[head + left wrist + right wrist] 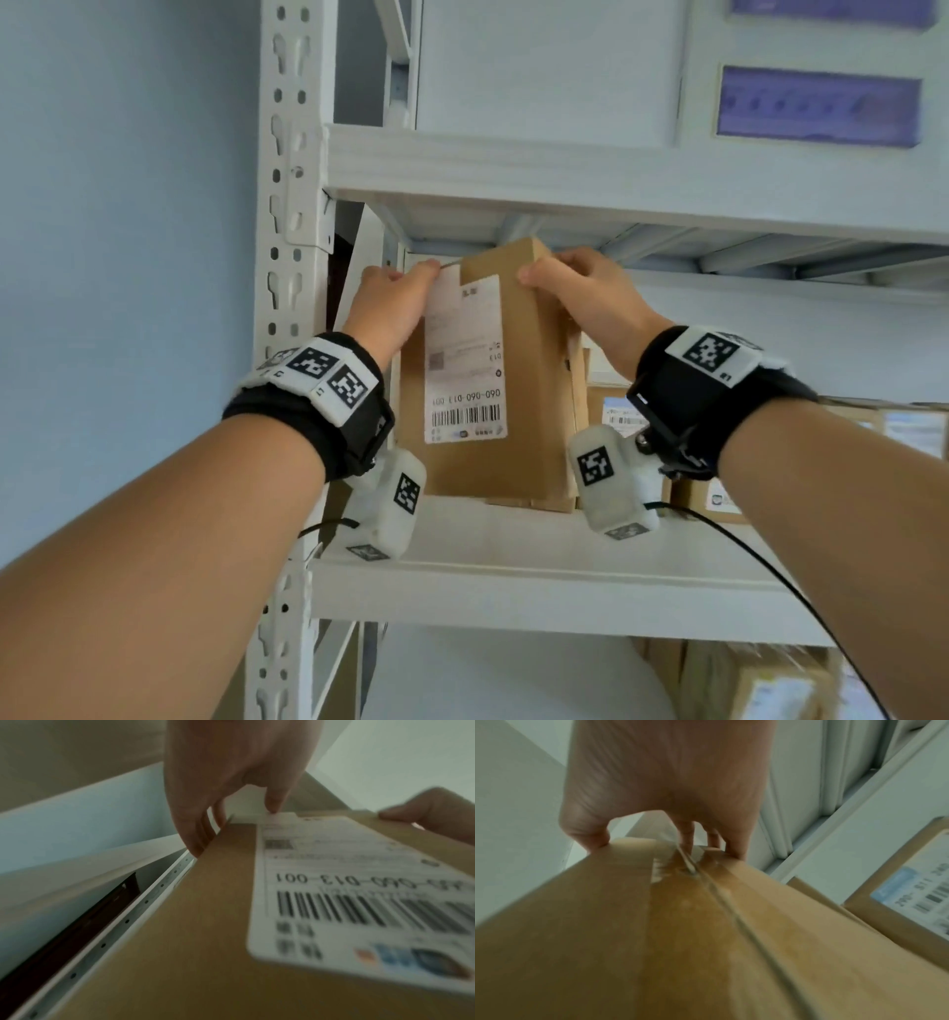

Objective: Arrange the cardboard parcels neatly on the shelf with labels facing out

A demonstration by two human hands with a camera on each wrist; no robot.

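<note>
1. Standing a tall cardboard parcel (513, 390) upright at the left end of the white shelf (539, 560), just beside the perforated steel upright (287, 205).
2. Gripping its upper left corner with the left hand (393, 303), thumb on the front face, fingers curled down the side.
3. Gripping its upper right corner with the right hand (585, 298), thumb on the front, fingers wrapped over the taped top seam (690, 866).
4. Facing the shipping label (464, 360) outward, though printed upside down.
5. Judging the handling: stiff board, apparently light, tall and narrow, so prone to tipping; tape likely slick.
6. Taking hold at the upper corners as now, or lower on both sides for firmer control.
7. Keeping clear of the smaller labelled parcels (616, 406) just to the right.
</note>
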